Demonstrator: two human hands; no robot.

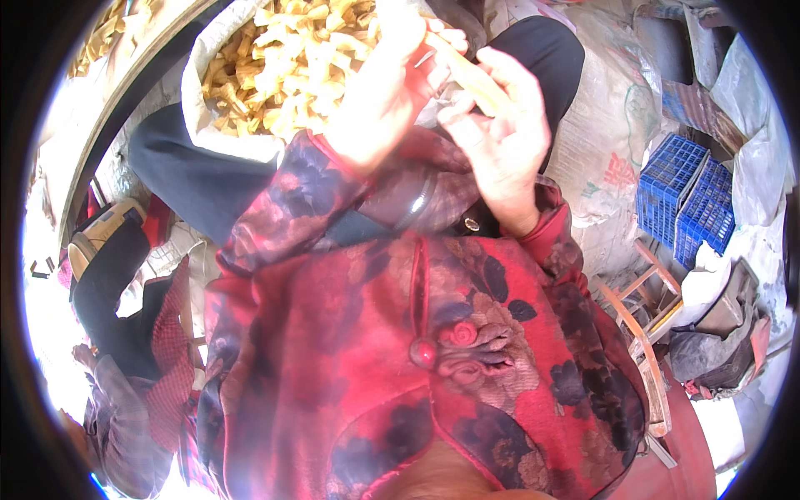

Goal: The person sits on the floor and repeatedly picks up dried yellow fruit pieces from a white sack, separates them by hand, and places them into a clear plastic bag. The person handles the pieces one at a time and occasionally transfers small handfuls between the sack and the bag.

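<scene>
My left hand [381, 94] is raised with the palm up beside an open white sack [195, 94]. Pale yellow, folded or twisted pieces [281, 69] fill the sack. A long pale yellow strip [465, 72] runs between my hands; its upper end lies at the thumb and fingers of my left hand. My right hand [503, 122], to the right, grips the lower end between thumb and fingers. Bright light washes out parts of both hands, and the exact hold of the left fingertips is hard to see.
A curved rim [103, 119] crosses the upper left, with more yellow pieces beyond. Another person [125, 412] sits at the lower left. Woven plastic sacks [600, 119], blue plastic crates [672, 187] and a wooden chair frame [644, 337] stand on the right.
</scene>
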